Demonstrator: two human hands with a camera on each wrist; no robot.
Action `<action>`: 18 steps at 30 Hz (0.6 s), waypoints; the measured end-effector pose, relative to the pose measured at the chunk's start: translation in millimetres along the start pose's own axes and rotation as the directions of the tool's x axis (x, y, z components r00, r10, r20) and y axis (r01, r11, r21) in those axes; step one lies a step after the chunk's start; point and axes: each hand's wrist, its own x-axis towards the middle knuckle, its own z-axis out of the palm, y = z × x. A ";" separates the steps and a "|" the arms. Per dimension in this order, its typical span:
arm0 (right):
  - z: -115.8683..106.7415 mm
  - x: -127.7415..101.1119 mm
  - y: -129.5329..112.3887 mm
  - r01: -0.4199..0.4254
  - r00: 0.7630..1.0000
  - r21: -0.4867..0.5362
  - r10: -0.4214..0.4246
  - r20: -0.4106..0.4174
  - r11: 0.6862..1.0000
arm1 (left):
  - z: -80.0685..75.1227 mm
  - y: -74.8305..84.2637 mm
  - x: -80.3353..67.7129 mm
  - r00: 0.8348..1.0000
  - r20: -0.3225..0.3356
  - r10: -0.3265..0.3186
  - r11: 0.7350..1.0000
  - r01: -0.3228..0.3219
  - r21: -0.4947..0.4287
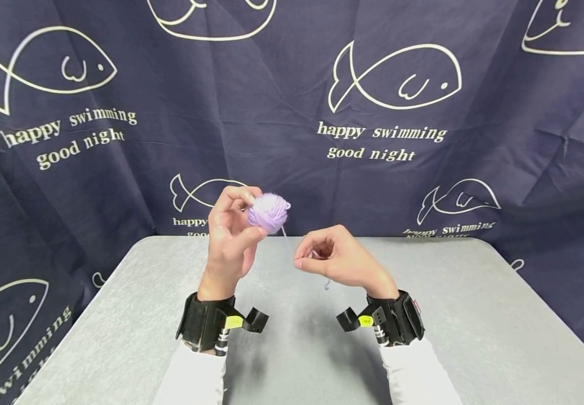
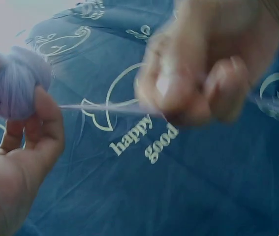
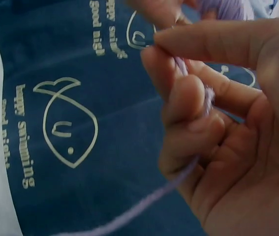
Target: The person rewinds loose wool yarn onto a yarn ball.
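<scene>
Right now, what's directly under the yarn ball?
Nothing bears the yarn ball: the left hand pinches it in the air. Below lie the far edge of the grey table and a strand running to the right hand. The ball's underside is hidden.

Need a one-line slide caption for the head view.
Left hand holds lilac yarn ball; right hand pinches its strand.

A pale grey, matte table with rounded corners [image 1: 474, 315] fills the lower half of the head view, from about 4 to 8 o'clock. Behind it, from 9 through 12 to 3 o'clock, hangs a creased navy-blue fabric backdrop [image 1: 272, 101] printed with cream outline fish and the words "happy swimming good night".
</scene>
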 end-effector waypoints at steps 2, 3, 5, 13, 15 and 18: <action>2.1 -0.9 -4.3 0.020 0.999 0.024 -0.021 0.047 1.000 | -0.4 -1.4 0.4 0.999 -0.026 0.038 0.997 -0.036 0.075; 3.0 -1.3 -6.4 0.029 0.998 0.036 -0.031 0.061 0.999 | -0.8 -2.2 0.5 0.998 -0.033 0.057 0.992 -0.053 0.116; 3.9 -2.3 -9.7 0.054 0.996 0.056 -0.058 0.072 0.997 | -1.4 -4.3 0.5 0.996 -0.035 0.086 0.977 -0.078 0.199; 0.2 -7.2 -18.3 0.122 0.992 0.196 -0.121 -0.015 0.973 | -4.2 -10.5 -4.4 0.999 0.007 0.049 0.750 -0.041 0.661; -1.8 -7.9 -19.2 0.147 0.989 0.240 -0.137 -0.059 0.960 | -5.3 -11.1 -5.4 1.000 0.016 0.004 0.679 -0.015 0.734; -5.2 -8.7 -19.0 0.177 0.978 0.262 -0.140 -0.154 0.949 | -6.7 -11.6 -6.4 0.995 0.046 -0.088 0.614 0.018 0.789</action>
